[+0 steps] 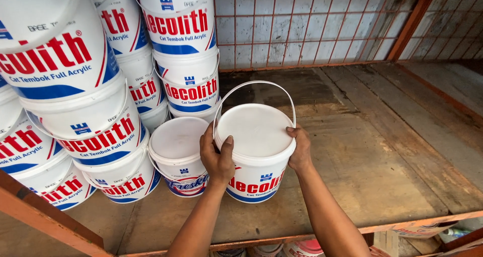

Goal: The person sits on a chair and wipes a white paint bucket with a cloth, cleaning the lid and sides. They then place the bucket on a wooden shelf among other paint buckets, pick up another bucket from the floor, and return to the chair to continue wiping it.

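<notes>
A white plastic paint pail [256, 136] with a closed lid, a thin white wire handle standing up, and red and blue printing sits on the wooden shelf board [362, 151]. My left hand [217, 156] grips its left side, thumb on the lid's rim. At the right edge of the lid, my right hand [300, 149] clasps the rim with fingers wrapped over it. Touching its left side is another white pail [177, 156] with a flat lid.
Stacks of matching white pails [100, 101] fill the shelf's left half, up to three high. A rusty wire mesh [302, 25] backs the shelf. Orange metal frame rails [45, 216] run along the front edge. More pail lids [302, 248] show on the level below.
</notes>
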